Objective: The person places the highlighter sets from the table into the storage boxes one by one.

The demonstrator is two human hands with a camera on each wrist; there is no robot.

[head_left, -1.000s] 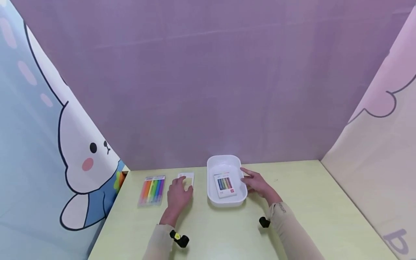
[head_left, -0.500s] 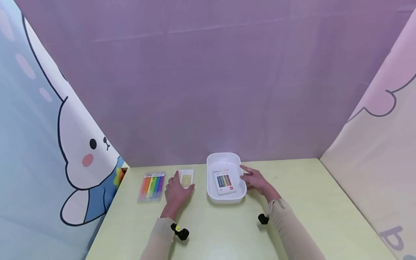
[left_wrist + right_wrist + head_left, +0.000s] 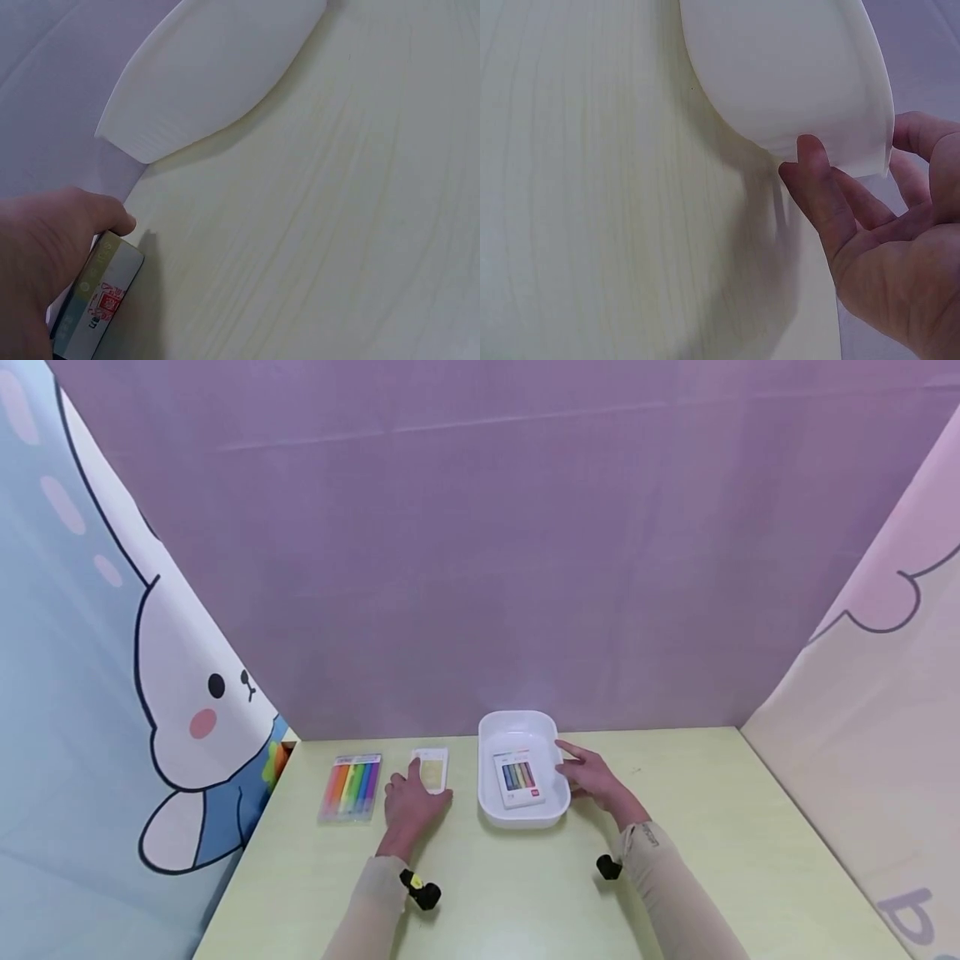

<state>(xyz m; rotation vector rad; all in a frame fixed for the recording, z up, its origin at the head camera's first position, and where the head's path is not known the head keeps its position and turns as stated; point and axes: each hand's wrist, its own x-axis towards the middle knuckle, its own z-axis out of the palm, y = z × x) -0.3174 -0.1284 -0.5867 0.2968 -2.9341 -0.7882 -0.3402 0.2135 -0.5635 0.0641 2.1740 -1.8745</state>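
My left hand (image 3: 415, 806) grips a small flat white box (image 3: 432, 774) with a yellowish panel, thumb and fingers on its two sides. In the left wrist view the box's end (image 3: 97, 296) carries olive, white and teal bands and a red print, with the thumb at its corner; the other fingers are hidden. A white plastic tray (image 3: 489, 810) stands to its right. Inside it lies a white box (image 3: 519, 779) picturing coloured sticks. My right hand (image 3: 597, 781) touches the tray's right side with loosely spread fingers (image 3: 814, 154), one at the rim.
A clear pack of rainbow-coloured pens (image 3: 350, 787) lies left of my left hand. The pale wood-grain table (image 3: 517, 893) ends at a purple cloth (image 3: 480, 568) behind the tray. Printed cloths (image 3: 82, 693) stand at both sides.
My left hand has drawn slightly back toward me, uncovering more of the small box, and its index finger straightened, then bent again. The right hand and the tray stay in place.
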